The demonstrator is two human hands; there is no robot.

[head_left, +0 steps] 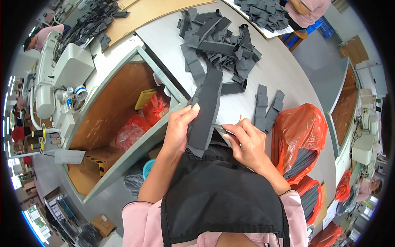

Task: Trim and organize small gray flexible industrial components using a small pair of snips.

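- Well, the table (286,72) bears a loose pile (220,43); a snagged edge could drag pieces off it.
- The strip (205,111), nearer the body, is pinched in the left hand's (180,127) grip; a slack thumb could drop it.
- The right hand's (250,144) grip pinches a tool (221,129) beside the strip; a slip could nick the fabric.

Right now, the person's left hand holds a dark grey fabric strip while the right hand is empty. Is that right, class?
Not quite: the right hand is not empty; the head view shows it holding a small metal tool. The left hand does hold a dark grey fabric strip.
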